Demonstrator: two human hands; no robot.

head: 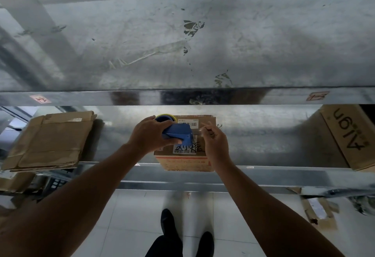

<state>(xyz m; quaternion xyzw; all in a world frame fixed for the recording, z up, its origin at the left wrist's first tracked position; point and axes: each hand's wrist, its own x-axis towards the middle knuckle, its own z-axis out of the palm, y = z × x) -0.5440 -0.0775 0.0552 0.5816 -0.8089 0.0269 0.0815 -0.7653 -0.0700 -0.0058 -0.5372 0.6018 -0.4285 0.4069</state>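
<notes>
Upper shelf lip (142,97) caps headroom across mid-frame. On the worktop (263,141), flattened cartons (50,141) block the left and a large carton (345,141) blocks the right. Small parcel box (182,162) sits centre, at the front edge. Bare steel lanes either side of it are open. Above the box it's crowded: left hand (150,135) gripping the tape dispenser (177,133), right hand (215,143) pinching the tape end (199,134).

The tape dispenser (177,133) is smooth blue plastic, the box (183,160) matt brown cardboard with paper labels, the worktop (263,139) dull scuffed sheet metal, and the floor (129,216) glossy pale tile.
</notes>
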